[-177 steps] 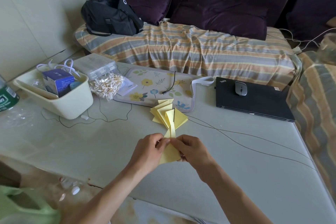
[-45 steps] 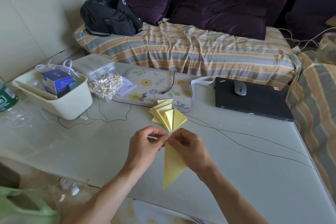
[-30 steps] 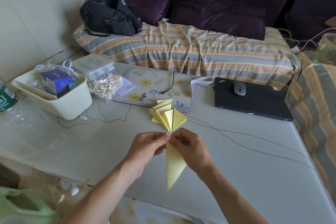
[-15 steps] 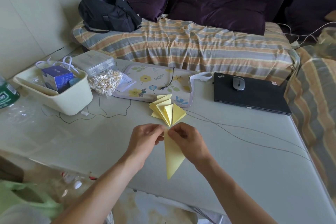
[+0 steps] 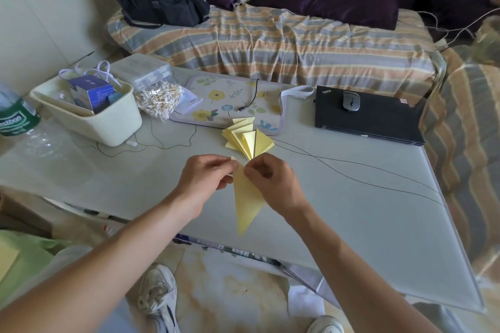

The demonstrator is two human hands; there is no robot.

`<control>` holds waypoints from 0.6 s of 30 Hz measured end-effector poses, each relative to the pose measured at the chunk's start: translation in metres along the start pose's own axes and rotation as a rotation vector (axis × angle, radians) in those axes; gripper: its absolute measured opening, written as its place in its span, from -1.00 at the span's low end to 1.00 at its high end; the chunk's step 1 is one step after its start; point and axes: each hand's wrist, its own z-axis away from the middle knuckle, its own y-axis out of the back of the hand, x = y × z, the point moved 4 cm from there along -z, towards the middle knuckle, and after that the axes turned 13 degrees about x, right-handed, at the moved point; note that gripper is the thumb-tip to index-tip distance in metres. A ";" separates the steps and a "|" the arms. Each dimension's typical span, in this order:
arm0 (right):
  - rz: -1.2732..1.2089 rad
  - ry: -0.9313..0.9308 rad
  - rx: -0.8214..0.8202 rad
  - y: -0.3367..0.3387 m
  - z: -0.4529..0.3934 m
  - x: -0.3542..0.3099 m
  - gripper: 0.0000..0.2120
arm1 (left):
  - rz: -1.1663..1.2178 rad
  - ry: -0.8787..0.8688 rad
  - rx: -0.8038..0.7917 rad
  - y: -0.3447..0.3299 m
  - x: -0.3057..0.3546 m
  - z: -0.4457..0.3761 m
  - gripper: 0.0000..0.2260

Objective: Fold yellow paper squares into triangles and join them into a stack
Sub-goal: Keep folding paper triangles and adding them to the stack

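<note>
Both hands meet over the table's (image 5: 351, 224) near edge: left hand (image 5: 205, 178) and right hand (image 5: 273, 184) pinch the top of a folded yellow paper (image 5: 247, 203), its point hanging down. Just beyond lies the fanned stack of triangles (image 5: 247, 138), touching the floral mat (image 5: 216, 97)

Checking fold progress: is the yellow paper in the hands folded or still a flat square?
Folded. The yellow paper shows as a long narrow triangle tapering to a point, pinched at its wide top by the left hand and right hand.
</note>
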 end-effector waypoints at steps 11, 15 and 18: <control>0.074 0.087 0.098 0.002 0.004 0.001 -0.94 | 0.110 0.176 -0.176 -0.014 -0.010 0.003 -0.82; 0.257 0.283 0.112 -0.003 0.005 0.001 -0.92 | 0.131 0.188 -0.154 -0.023 -0.017 -0.003 -0.76; 0.352 0.307 0.028 -0.007 0.008 0.004 -0.82 | 0.123 0.186 -0.137 -0.024 -0.019 -0.010 -0.78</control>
